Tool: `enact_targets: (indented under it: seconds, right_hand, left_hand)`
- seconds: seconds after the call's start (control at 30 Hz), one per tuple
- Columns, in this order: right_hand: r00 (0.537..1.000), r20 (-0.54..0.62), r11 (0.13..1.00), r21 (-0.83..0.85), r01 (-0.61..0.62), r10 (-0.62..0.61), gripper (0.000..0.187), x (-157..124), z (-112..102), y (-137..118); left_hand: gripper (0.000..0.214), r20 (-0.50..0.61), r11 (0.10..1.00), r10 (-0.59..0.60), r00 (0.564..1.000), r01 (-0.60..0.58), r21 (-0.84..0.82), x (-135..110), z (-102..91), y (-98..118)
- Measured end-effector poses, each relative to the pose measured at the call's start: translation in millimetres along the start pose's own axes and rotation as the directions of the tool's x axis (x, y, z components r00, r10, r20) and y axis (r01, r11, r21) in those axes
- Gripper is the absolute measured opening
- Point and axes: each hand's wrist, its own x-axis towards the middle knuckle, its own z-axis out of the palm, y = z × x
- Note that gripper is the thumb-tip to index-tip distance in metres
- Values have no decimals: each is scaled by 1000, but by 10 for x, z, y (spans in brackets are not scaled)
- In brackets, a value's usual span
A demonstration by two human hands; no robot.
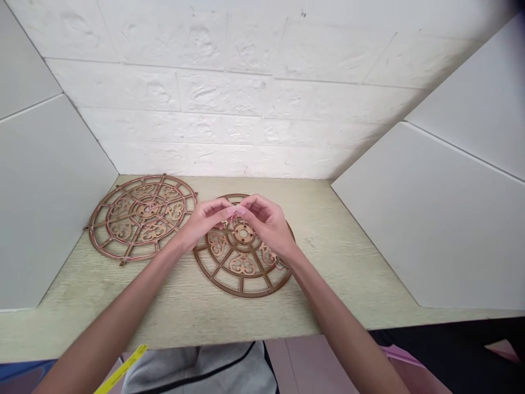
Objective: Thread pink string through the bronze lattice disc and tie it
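Over the far part of a round brown lattice frame (241,286) my two hands meet, fingertips almost touching. My left hand (211,216) is pinched closed on a thin pinkish wire (232,221). From the other side my right hand (266,219) also closes thumb against fingers on the same wire. A loop of this wire hangs just below the fingertips, and a bit more shows by the frame's right side. The frame lies flat, with scroll ornaments and a ringed hub. My hands and forearms hide part of its far and right edges.
A second round lattice frame (123,256), with pinkish wire along its rings, lies at the left on the pale wooden tabletop (328,262). White brick-pattern wall (221,93) stands behind; grey panels (443,219) flank both sides. A yellow strip (121,370) shows below the front edge.
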Motion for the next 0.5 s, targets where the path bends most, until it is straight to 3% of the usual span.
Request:
enact_targets:
  seconds: [0.23,0.5]
  right_hand:
    - [1000,20,994,107,-20,18,33,-7,-5,-36]
    - [1000,-21,994,111,-19,21,33,-1,5,25]
  left_hand:
    - [45,41,1000,-25,999,26,-7,-14,-1,22]
    - [41,26,998,-38,999,40,-54,-12,9,33]
